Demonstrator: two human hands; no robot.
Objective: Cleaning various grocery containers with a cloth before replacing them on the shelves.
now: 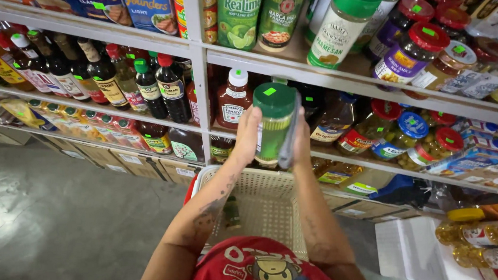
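**Green-capped jar held upright between both hands, above the basket**

Far left: a row of dark glass bottles [103,74] with red and green caps stands upright on the middle white shelf [145,114]; flat yellow packets fill the shelf below them.

My left hand [247,135] presses its palm and fingers against the left side of a tall cylindrical jar with a green screw lid and green contents [275,124]. Grip there: fingers wrapped on the jar wall, clenched on it.

The jar's long axis runs close to vertical, tipped slightly toward me, lid up and facing the camera, base down. It sits in front of the middle shelf, directly above the far rim of the white perforated plastic basket [251,182].

My right hand [300,134] closes on the jar's right side, with a thin grey flat object [291,135] pinched between the fingers and the jar; I cannot tell what that object is.

Basket contents: one small dark bottle [232,212] lying near the left wall.

Right: red-lidded glass jars [414,49] crowd the upper shelf, tilted.
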